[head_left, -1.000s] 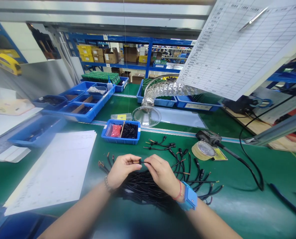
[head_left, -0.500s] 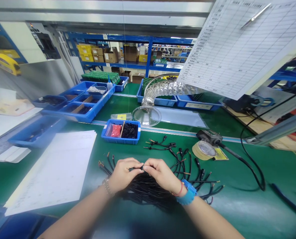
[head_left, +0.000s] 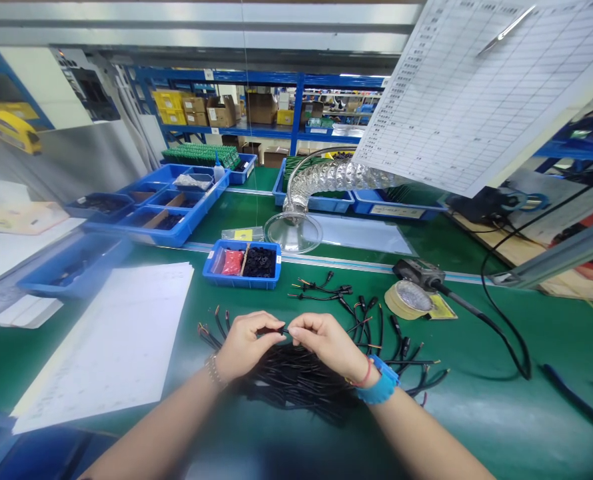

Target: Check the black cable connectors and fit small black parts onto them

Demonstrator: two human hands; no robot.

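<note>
Over the heap of black cables (head_left: 301,383), my two hands meet almost fingertip to fingertip. My left hand (head_left: 244,343) pinches a small black piece (head_left: 281,329) between thumb and forefinger; its exact kind is too small to tell. Thumb and fingers of my right hand (head_left: 326,341) are closed on what looks like the end of a black cable, mostly covered by the fingers. Beyond the hands lie several short cables with black connectors (head_left: 344,291) and bare wire ends. A small blue bin (head_left: 241,283) holds a red packet and black parts.
Paper sheets (head_left: 121,347) lie at the left, near a divided blue tray (head_left: 176,233). A tape roll (head_left: 407,299) and a corded black tool (head_left: 419,272) sit at the right. A silver duct (head_left: 326,179) and a hanging form (head_left: 476,100) stand ahead.
My fingertips have drawn slightly apart, with the right hand shifting a little to the right. More of the small black piece shows between them.
</note>
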